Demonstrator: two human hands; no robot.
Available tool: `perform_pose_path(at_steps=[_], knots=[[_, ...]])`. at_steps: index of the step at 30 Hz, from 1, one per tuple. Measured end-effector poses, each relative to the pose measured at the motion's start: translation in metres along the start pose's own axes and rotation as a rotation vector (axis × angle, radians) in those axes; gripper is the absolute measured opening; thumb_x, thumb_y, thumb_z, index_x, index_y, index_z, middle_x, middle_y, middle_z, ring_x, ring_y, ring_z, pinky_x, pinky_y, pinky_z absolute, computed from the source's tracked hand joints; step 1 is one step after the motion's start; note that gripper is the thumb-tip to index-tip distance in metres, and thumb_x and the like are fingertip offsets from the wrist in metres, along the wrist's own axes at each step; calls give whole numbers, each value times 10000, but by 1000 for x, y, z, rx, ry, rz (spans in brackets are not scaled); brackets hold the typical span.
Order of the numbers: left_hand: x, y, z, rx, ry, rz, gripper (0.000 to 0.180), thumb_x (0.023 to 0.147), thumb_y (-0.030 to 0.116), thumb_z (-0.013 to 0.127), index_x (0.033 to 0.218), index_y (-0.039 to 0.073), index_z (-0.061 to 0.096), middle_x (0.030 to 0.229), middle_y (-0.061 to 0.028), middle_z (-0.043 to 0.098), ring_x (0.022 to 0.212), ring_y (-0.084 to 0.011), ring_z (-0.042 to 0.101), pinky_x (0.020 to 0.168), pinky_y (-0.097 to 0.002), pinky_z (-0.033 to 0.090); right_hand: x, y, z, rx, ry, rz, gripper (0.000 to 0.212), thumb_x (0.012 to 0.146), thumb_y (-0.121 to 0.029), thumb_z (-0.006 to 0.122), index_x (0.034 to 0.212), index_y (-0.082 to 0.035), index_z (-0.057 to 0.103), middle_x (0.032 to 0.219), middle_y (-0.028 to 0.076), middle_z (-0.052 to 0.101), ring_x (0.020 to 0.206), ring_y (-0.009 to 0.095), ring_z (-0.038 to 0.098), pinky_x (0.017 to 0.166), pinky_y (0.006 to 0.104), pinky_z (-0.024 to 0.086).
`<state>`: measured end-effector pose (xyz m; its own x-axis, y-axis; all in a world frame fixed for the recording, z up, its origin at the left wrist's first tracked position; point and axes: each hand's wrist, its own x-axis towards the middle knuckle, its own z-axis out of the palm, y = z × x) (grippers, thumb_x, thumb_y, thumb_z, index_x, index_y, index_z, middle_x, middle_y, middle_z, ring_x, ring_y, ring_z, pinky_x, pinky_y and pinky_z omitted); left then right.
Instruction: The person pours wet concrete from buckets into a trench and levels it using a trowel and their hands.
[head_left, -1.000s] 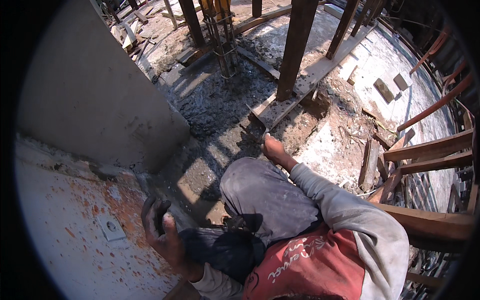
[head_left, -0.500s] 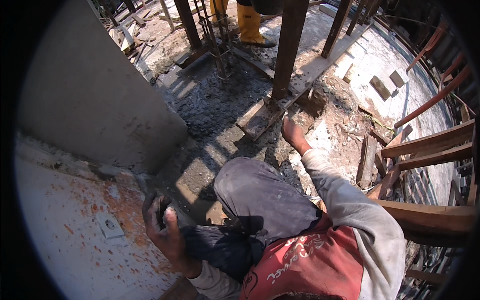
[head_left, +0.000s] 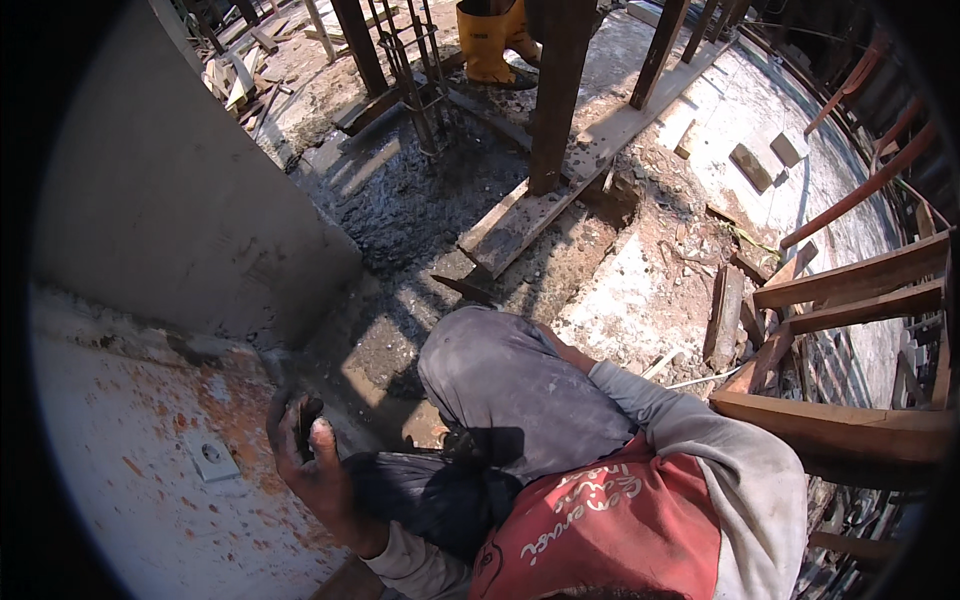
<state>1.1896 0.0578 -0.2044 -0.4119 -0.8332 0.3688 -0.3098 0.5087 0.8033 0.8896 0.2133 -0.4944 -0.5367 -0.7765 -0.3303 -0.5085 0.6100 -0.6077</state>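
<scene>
1. Pulled the right hand back from the wooden plank (head_left: 520, 225), where it had reached a second earlier; tucked it out of sight behind the grey-trousered knee (head_left: 510, 385), so could not tell whether open or closed, or holding anything.
2. Kept the left hand (head_left: 318, 478) where it had been, low against the stained white wall (head_left: 130, 500), fingers curled tight round a small dark object (head_left: 300, 415) with the thumb pressed on top; could not make out what kind of object.
3. Judged the stretch towards the plank finished and the work drawn in to the corner where the white wall met the grey wall (head_left: 170, 210).
4. Tilted the view upward over the same second, bringing in a co-worker's yellow rubber boots (head_left: 490, 45) at the top edge.
5. Saw no bucket, pan or tub anywhere; found only a sunken bed of wet grey concrete (head_left: 410, 200) between grey wall and plank, with a rebar cage (head_left: 415, 85) standing in it.
6. Noted a white socket plate (head_left: 212, 455) set in the white wall just left of the left hand.
</scene>
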Motion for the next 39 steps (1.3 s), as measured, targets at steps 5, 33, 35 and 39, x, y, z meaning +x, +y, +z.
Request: perform_pose_path(at_steps=[5, 33, 35, 39], knots=[[-1, -1, -12, -3, 6, 18, 423, 940, 298, 582, 1153, -67, 593, 1264, -143, 552, 1036, -244, 596, 891, -367, 475, -2, 13, -95, 56, 411, 23, 381, 875, -295, 586, 1020, 42, 486, 885, 305, 609, 875, 480, 591, 769, 527, 461], [74, -159, 162, -1967, 6, -590, 919, 801, 827, 410, 1178, 10, 598, 1143, -177, 604, 1163, -343, 512, 1037, -589, 334, 13, -120, -102, 138, -194, -797, 480, 874, -258, 658, 1284, -29, 560, 1123, 256, 640, 994, 397, 645, 854, 437, 494], [64, -184, 171, -2127, -386, -418, 911, 792, 828, 429, 1132, 7, 627, 1138, -184, 616, 1199, -343, 491, 1057, -593, 312, 10, -124, -100, 89, -107, -656, 418, 865, -292, 645, 1174, -14, 599, 1039, 258, 647, 945, 451, 612, 809, 492, 487], [67, -73, 188, -1669, -341, -683, 1000, 824, 799, 422, 1479, 50, 317, 1491, -128, 365, 1429, -316, 248, 1134, -562, 169, -3, -50, -104, -92, -26, -266, 405, 883, -351, 616, 1097, -9, 590, 953, 266, 646, 931, 446, 612, 789, 518, 474]])
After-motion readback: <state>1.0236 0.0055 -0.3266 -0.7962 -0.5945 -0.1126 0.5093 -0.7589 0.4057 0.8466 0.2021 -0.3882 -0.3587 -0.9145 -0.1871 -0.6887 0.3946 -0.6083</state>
